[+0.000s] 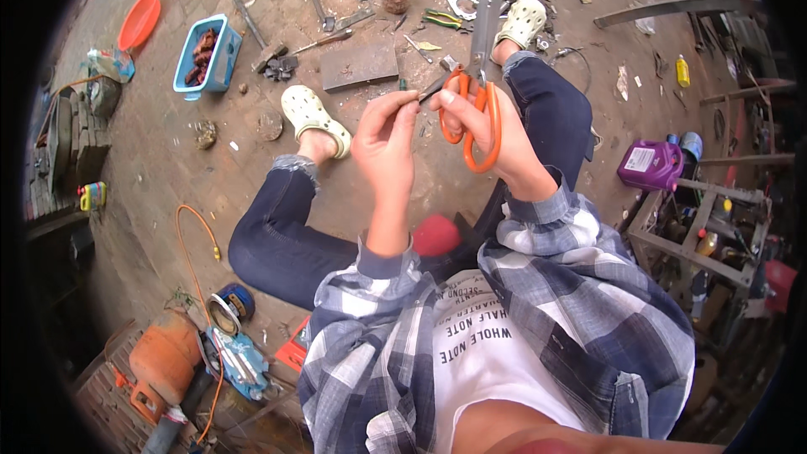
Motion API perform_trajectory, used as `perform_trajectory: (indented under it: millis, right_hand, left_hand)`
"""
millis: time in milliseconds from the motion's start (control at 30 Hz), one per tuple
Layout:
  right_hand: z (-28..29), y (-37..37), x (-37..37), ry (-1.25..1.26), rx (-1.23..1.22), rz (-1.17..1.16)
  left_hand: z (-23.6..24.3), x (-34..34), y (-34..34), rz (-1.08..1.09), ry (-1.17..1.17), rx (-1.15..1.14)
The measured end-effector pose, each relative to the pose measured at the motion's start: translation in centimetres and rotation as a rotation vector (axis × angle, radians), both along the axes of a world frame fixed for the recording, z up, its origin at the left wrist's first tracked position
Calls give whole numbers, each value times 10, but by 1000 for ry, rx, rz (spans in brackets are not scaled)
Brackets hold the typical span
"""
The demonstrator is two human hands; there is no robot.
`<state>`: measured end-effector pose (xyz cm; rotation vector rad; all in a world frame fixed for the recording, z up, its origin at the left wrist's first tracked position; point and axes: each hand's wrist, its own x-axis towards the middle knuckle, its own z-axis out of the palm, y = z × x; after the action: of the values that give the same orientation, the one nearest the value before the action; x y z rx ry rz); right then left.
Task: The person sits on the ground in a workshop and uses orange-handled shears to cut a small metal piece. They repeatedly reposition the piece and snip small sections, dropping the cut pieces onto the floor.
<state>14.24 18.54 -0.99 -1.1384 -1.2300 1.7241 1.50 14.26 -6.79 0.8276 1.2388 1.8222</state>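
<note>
My left hand [385, 141] is raised in front of me, thumb and forefinger pinched on one end of a short, thin dark piece [432, 87]. What kind of piece it is, I cannot make out. Large scissors [483, 34] with orange handles hang on my right hand [507, 136], their long grey blades pointing away from me and looking closed together. The fingertips of that hand also meet the other end of the dark piece. Beyond my hands, a flat grey metal block [360, 67] lies on the ground between my feet.
A hammer [267, 55], pliers [443, 19] and loose metal parts lie on the ground ahead. To the left are a blue basin [227, 59] with reddish-brown pieces and an orange basin [139, 20]. An orange gas cylinder [165, 355] stands near left; a purple jug [651, 166] is right.
</note>
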Motion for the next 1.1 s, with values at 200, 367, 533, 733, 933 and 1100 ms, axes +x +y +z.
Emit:
perform_trajectory:
  millis: [200,367,533,733,933,1100]
  right_hand:
    - [36,-29,13,218,-19,-15]
    - [61,-48,26,240,-1,-41]
    - [71,-57,36,259,83,-63]
    - [87,-64,34,194,129,-60]
    - [80,-63,32,219,204,-35]
    - [75,-64,32,186,236,-43]
  left_hand:
    - [49,21,-32,33,258,179]
    - [70,32,-49,-35,173,241]
    - [102,47,-67,-41,-109,13]
    - [109,40,-76,-144,-130,16]
    - [112,43,-74,-143,-201,11]
    - [109,45,-71,-143,-240,22]
